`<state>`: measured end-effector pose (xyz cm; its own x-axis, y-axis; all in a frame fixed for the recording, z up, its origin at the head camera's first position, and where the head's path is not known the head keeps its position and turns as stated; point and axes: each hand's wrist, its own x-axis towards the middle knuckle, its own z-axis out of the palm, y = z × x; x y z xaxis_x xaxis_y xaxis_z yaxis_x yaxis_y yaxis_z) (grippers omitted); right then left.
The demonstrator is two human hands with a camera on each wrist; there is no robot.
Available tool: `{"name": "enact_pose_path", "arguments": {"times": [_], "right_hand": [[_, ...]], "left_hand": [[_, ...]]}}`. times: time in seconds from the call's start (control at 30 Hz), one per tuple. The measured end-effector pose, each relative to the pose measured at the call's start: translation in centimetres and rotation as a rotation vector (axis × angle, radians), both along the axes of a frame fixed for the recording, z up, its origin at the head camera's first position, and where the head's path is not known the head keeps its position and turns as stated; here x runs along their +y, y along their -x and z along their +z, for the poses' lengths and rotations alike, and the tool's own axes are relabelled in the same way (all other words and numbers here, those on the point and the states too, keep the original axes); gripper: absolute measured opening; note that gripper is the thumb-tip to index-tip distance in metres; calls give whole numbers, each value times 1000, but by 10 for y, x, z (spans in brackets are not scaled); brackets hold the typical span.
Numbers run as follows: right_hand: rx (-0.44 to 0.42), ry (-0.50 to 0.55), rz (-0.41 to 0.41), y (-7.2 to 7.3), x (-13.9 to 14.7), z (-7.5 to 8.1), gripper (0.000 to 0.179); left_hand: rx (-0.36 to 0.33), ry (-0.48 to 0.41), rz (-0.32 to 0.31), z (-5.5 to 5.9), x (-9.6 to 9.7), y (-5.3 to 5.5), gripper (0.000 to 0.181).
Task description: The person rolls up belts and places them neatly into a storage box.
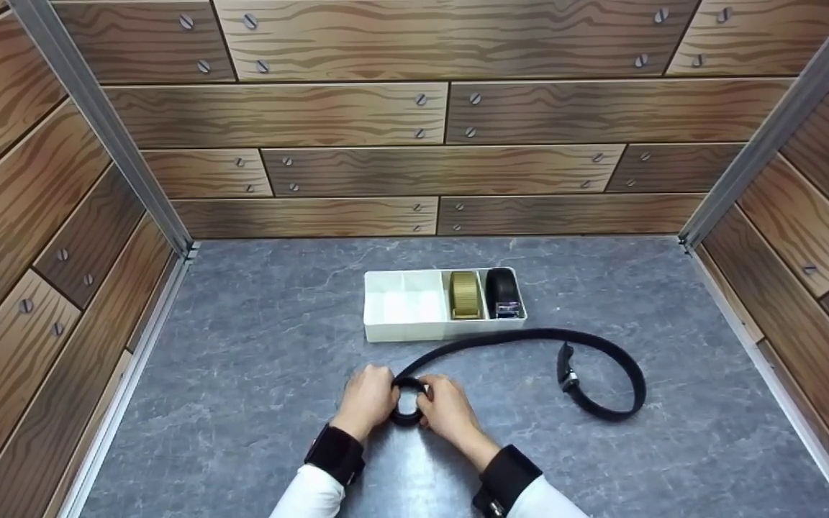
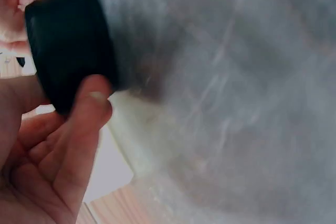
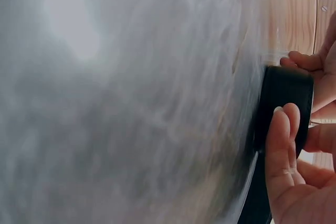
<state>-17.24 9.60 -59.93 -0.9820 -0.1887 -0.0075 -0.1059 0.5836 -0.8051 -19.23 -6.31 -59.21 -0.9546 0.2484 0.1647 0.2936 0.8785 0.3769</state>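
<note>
A black belt (image 1: 551, 334) lies on the grey floor, one end wound into a round coil (image 2: 71, 45) with an open middle. My left hand (image 1: 366, 398) grips the coil's left side; in the left wrist view its thumb or finger lies over the band's outer face. On the opposite side my right hand (image 1: 449, 409) pinches the coil, fingertips pressed on the band (image 3: 283, 90) in the right wrist view. From the coil the strap runs up and right, then curves round to the silver buckle (image 1: 570, 380). Some fingers are hidden behind the coil.
Just beyond the hands stands a white divided box (image 1: 400, 331). Its right compartments hold a tan rolled belt (image 1: 465, 293) and a black rolled belt (image 1: 503, 289); the left ones show bare white. Wood-patterned walls (image 1: 357, 115) enclose the floor at the back and both sides.
</note>
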Motion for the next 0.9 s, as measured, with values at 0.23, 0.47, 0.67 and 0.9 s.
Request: {"name": "enact_pose_path", "arguments": {"times": [0.23, 0.47, 0.67, 0.9], "right_hand": [[167, -106, 129, 7, 6, -4, 27], [120, -26, 41, 3, 7, -6, 20], [134, -117, 52, -1, 7, -2, 18], [180, -201, 128, 3, 6, -1, 23]], "left_hand": [[27, 0, -11, -2, -1, -1, 16], [15, 3, 70, -3, 6, -2, 13], [-14, -53, 62, -1, 2, -3, 16], [22, -8, -10, -1, 0, -1, 17]]}}
